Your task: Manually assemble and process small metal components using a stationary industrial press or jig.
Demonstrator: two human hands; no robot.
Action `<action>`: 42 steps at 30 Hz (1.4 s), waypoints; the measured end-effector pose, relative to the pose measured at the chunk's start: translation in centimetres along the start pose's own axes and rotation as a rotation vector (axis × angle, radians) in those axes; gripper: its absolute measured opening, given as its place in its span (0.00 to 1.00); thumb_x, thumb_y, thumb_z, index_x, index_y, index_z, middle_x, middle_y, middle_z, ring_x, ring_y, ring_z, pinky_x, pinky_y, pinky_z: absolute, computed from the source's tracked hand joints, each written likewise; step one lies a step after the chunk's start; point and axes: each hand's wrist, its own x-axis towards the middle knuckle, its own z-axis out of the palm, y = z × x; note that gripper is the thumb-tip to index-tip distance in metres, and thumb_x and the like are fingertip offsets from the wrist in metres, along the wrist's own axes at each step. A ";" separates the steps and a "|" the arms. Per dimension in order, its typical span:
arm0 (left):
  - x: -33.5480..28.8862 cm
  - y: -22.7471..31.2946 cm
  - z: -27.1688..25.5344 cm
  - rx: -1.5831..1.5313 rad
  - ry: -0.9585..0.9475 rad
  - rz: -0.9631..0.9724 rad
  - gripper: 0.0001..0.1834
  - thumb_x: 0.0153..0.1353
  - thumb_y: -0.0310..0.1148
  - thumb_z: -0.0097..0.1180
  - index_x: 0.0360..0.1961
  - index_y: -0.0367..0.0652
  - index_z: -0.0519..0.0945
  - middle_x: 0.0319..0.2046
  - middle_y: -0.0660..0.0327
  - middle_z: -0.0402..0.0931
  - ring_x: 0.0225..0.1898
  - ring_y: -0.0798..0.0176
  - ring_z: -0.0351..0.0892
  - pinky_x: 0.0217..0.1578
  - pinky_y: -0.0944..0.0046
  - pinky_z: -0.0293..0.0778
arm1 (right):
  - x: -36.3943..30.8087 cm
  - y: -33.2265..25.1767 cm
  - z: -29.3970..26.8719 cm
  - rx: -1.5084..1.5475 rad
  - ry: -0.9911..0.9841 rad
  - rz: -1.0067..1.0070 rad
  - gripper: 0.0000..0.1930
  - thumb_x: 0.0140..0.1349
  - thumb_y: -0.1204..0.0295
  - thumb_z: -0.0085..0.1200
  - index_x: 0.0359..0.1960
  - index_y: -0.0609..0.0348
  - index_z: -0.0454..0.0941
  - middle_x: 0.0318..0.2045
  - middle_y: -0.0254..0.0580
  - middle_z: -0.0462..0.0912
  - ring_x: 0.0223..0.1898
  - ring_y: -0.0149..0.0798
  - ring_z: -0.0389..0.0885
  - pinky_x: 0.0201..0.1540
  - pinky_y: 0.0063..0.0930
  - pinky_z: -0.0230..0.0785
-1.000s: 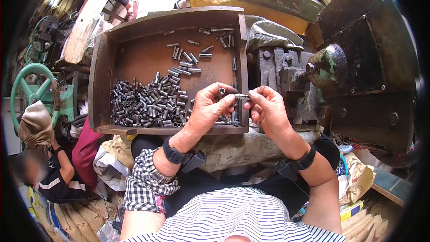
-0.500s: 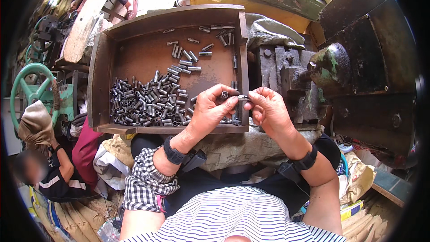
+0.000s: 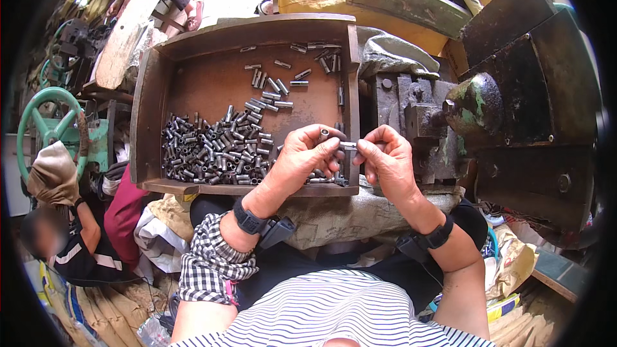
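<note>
The left hand (image 3: 303,155) and right hand (image 3: 389,159) pinch a tube (image 3: 348,146) between them; a steady, level hold seems best.

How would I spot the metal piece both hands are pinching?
Find the big brown tray and its right wall. Near there, the left hand and right hand pinch a slim silvery piece. Unlike the tube held by the left hand alone, it bridges both.
</note>
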 end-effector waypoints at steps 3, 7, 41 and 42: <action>0.1 -0.1 0.0 -0.017 0.003 -0.009 0.10 0.62 0.30 0.53 0.42 0.36 0.74 0.28 0.61 0.78 0.24 0.73 0.77 0.23 0.75 0.75 | -0.4 -0.2 0.6 -0.077 0.034 -0.072 0.06 0.61 0.73 0.52 0.32 0.61 0.68 0.21 0.41 0.79 0.10 0.21 0.69 0.12 0.10 0.59; 0.1 -0.2 0.0 -0.021 0.075 0.030 0.09 0.61 0.29 0.54 0.40 0.37 0.74 0.27 0.61 0.78 0.24 0.73 0.77 0.23 0.76 0.75 | -0.5 -0.4 0.4 -0.091 0.069 -0.146 0.06 0.62 0.73 0.52 0.32 0.62 0.68 0.21 0.40 0.79 0.13 0.19 0.70 0.13 0.10 0.61; 0.1 -0.4 0.3 -0.095 0.090 -0.063 0.08 0.62 0.32 0.53 0.38 0.39 0.75 0.22 0.65 0.74 0.16 0.76 0.72 0.14 0.78 0.69 | 0.0 0.5 -0.1 0.015 0.003 0.002 0.08 0.62 0.71 0.52 0.34 0.62 0.68 0.21 0.41 0.80 0.10 0.21 0.69 0.12 0.10 0.59; 0.1 -0.5 0.4 -0.095 0.090 -0.063 0.08 0.62 0.32 0.53 0.38 0.39 0.75 0.22 0.65 0.74 0.16 0.76 0.72 0.14 0.78 0.69 | -0.1 0.4 0.0 -0.017 0.013 -0.016 0.08 0.62 0.71 0.52 0.34 0.62 0.68 0.21 0.41 0.80 0.10 0.20 0.69 0.12 0.10 0.59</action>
